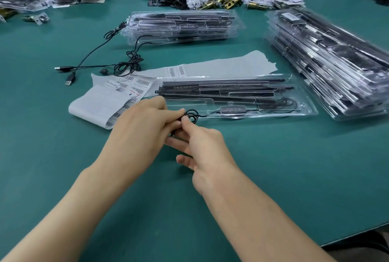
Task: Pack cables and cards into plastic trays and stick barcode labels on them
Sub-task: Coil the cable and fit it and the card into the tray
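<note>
currently both hands meet just above the table (273, 167). the left hand (145, 118) has its fingers curled round a small coil of thin black cable (191, 114). the right hand (202, 144), touching the left from the right, pinches the same coil between thumb and forefinger, with its other fingers spread loosely below. the coil sits between the two hands. a strand runs from it to the right into the clear plastic tray (305, 110) lying just beyond the fingertips, where it joins an inline controller (231, 109).

the cable looks light, soft and springy. it would likely spring open if let go, so the loops want holding across the whole bundle rather than by one strand. the tray seems thin and flexible, apt to bow if lifted by one end, so a hold at both ends or at mid-length would suit it. its long axis runs left to right, the black bars inside lie along it, and the coil is at its left end.

label sheets (101, 104) lie just beyond and left of the left hand, reaching the tray's left end. loose cables (126, 64) lie farther beyond that hand. one stack of filled trays (183, 26) sits well beyond both hands, and another stack (328, 61) sits well to the right of the right hand.
</note>
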Tool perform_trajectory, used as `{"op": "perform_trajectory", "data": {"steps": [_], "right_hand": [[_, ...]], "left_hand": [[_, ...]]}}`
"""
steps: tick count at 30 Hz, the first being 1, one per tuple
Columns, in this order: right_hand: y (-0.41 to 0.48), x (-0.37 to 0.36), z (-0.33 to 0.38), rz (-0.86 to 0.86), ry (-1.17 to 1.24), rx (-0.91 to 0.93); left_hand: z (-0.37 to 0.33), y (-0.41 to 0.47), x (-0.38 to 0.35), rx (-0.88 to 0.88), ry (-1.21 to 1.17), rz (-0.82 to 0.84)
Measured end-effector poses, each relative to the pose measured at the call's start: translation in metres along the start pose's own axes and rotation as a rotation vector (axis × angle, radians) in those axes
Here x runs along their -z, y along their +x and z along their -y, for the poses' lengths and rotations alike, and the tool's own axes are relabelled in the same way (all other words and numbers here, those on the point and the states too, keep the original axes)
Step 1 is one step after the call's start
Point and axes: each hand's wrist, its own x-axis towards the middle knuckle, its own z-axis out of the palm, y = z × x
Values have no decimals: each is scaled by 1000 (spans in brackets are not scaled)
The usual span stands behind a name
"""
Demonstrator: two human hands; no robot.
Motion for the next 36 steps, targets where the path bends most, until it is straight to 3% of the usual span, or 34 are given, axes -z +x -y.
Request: {"op": "perform_trajectory", "data": {"steps": [3, 10, 22, 27, 30, 36], "right_hand": [[2, -1, -2, -3, -7, 3], [8, -4, -6, -9, 61, 28], [6, 1, -7, 125, 166, 98], [7, 2, -8, 101, 148, 127], [8, 2, -9, 89, 130, 129], [11, 4, -14, 55, 181, 127]], "left_hand": [[3, -8, -9, -29, 58, -53], [-8, -18, -19, 44, -54, -63], [-7, -20, -23, 88, -213, -53], [12, -11, -12, 201, -602, 102], [17, -8, -8, 300, -770, 63], [6, -10, -13, 243, -617, -43]]}}
